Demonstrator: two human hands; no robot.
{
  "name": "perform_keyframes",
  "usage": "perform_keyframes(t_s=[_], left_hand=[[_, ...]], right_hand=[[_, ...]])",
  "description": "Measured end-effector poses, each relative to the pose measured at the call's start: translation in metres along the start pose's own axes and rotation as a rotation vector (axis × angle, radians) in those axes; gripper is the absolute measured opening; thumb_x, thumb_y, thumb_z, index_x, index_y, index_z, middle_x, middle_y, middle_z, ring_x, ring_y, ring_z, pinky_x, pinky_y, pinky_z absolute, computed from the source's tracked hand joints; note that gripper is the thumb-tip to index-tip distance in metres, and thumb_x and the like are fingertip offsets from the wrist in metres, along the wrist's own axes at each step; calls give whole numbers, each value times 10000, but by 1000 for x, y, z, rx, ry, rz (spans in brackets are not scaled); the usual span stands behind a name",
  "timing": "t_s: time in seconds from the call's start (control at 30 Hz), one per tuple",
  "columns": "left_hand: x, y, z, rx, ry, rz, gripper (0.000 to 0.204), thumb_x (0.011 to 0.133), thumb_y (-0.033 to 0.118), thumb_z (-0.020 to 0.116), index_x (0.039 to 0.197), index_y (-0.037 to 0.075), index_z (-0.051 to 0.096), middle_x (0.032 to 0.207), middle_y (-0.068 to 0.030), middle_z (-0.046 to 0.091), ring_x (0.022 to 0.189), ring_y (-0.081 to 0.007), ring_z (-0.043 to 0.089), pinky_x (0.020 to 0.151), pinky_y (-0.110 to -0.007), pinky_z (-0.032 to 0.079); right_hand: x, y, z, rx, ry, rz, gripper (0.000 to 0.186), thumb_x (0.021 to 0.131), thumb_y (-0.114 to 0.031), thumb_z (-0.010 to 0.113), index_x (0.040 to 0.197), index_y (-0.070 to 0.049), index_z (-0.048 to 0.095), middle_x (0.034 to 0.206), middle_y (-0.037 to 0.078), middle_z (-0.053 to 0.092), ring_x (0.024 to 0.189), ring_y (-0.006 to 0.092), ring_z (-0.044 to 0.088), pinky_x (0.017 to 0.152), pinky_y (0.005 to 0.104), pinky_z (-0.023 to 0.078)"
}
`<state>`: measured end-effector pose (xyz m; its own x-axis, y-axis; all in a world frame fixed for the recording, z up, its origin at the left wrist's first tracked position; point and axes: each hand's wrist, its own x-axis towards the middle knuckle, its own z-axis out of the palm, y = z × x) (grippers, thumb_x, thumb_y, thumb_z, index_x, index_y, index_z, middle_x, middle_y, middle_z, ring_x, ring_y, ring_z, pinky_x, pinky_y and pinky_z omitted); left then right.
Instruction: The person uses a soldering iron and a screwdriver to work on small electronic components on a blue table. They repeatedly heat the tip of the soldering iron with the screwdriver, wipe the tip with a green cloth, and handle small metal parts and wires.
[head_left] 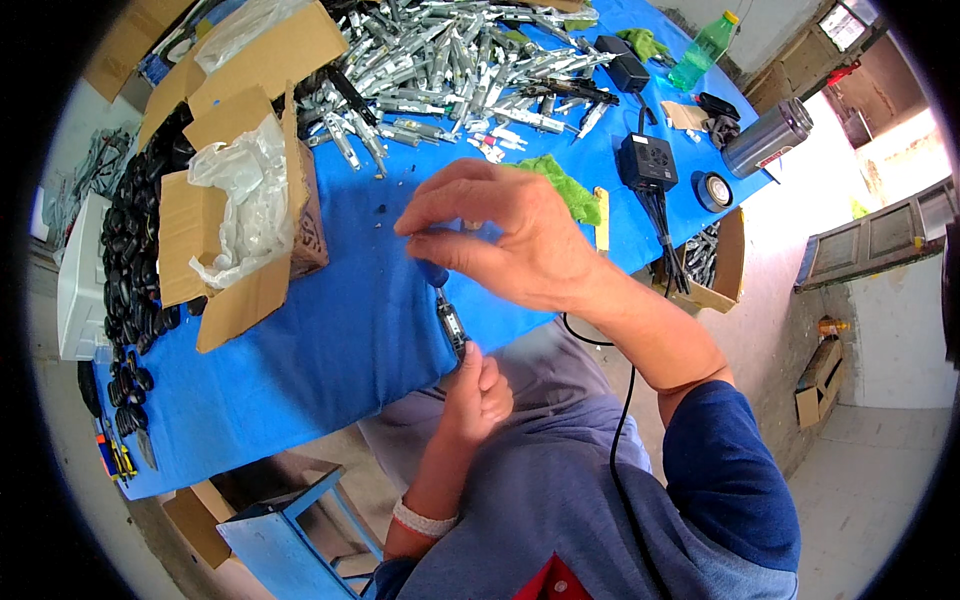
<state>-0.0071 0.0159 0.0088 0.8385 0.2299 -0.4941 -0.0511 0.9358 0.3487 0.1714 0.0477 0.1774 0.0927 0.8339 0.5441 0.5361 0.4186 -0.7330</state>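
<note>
Head view: a right hand (500, 235) is gripping a blue-handled screwdriver (432, 272), fingers curled closed, driving into one small black-and-silver part (453, 328) that the left hand (478, 385) is pinching shut at six o'clock. One open cardboard box (240, 215) is sitting at nine o'clock; metal parts (450, 60) are piling at twelve.

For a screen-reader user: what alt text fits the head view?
A right hand turns a blue-handled screwdriver into a small black part held by the left hand, above a blue-covered table with metal pieces and cardboard boxes.
</note>
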Motion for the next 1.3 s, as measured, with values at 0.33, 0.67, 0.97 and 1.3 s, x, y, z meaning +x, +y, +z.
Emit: perform_keyframes(t_s=[0.33, 0.67, 0.97, 1.3], left_hand=[[1, 0, -1, -4, -19, -1, 530, 953, 569, 274, 615, 171, 364, 435, 29, 288, 344, -107, 254, 364, -254, 252], [1, -1, -4, 11, -37, 7, 529, 957, 564, 264, 617, 170, 358, 440, 31, 284, 346, -108, 248, 368, -261, 253], [1, -1, -2, 16, -15, 14, 526, 956, 566, 265, 620, 171, 359, 442, 31, 292, 351, -105, 250, 369, -255, 247], [1, -1, -3, 6, -31, 14, 524, 957, 563, 267, 624, 171, 371, 440, 30, 296, 349, -104, 257, 364, -255, 248]], right_hand=[[3, 4, -3, -11, -32, -65, 175, 790, -115, 593, 923, -28, 666, 898, 145, 649, 835, 302, 621, 733, 371, 497], [-2, -2, -1, 98, -89, 105, 219, 786, -115, 577, 964, -7, 645, 931, 152, 648, 858, 303, 620, 755, 356, 495], [-3, 6, 2, 84, -28, 37, 210, 801, -86, 555, 970, 3, 643, 947, 165, 649, 871, 297, 629, 761, 353, 495], [-9, 3, 3, 66, 18, 89, 182, 840, -65, 594, 996, 15, 645, 921, 108, 672, 799, 174, 643, 745, 290, 500]])
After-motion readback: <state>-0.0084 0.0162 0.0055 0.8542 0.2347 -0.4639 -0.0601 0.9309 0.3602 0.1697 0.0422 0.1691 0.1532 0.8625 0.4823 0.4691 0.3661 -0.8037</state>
